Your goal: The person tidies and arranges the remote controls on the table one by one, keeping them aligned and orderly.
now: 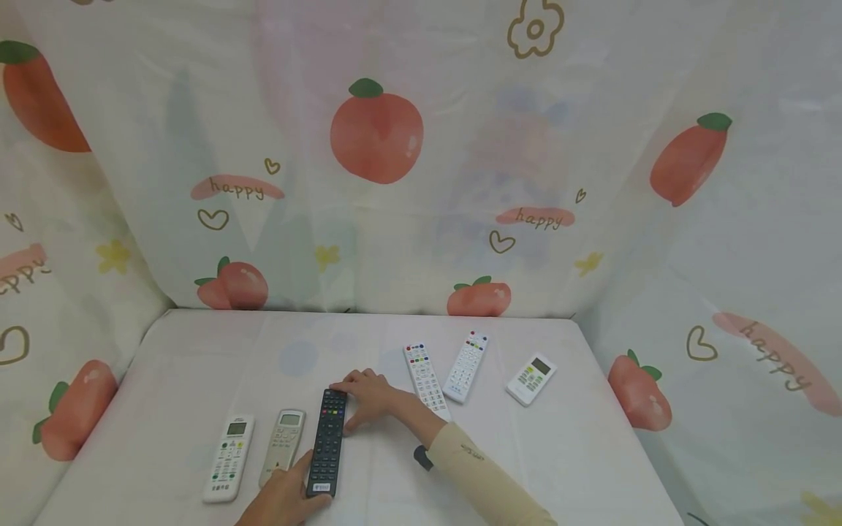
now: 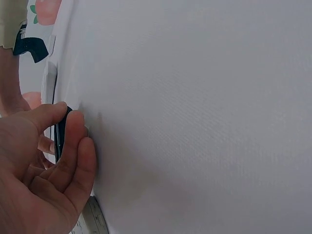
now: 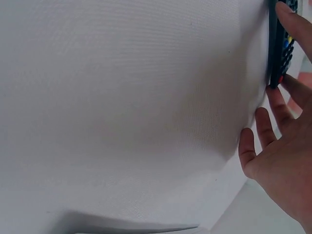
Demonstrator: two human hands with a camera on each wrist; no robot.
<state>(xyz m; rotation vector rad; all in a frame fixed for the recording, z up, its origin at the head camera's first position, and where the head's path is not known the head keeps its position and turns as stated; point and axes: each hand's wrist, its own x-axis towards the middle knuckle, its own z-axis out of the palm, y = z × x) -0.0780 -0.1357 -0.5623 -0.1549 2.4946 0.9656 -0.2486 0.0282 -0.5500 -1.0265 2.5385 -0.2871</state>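
Observation:
A long black remote control lies on the white-covered table, its keys up and a small white label at its near end. My left hand grips that near end, with thumb and fingers on either side in the left wrist view. At the far end, my right hand holds the remote lightly: the thumb is against its right edge and the fingertips are at its top. In the right wrist view the ring and little fingers stand apart from it. A beige-grey remote lies just left, partly behind my left hand.
A white remote lies farthest left. Beyond my right forearm are two long white remotes, one partly covered by the arm and one tilted. A short white remote sits at right. Patterned cloth walls the table.

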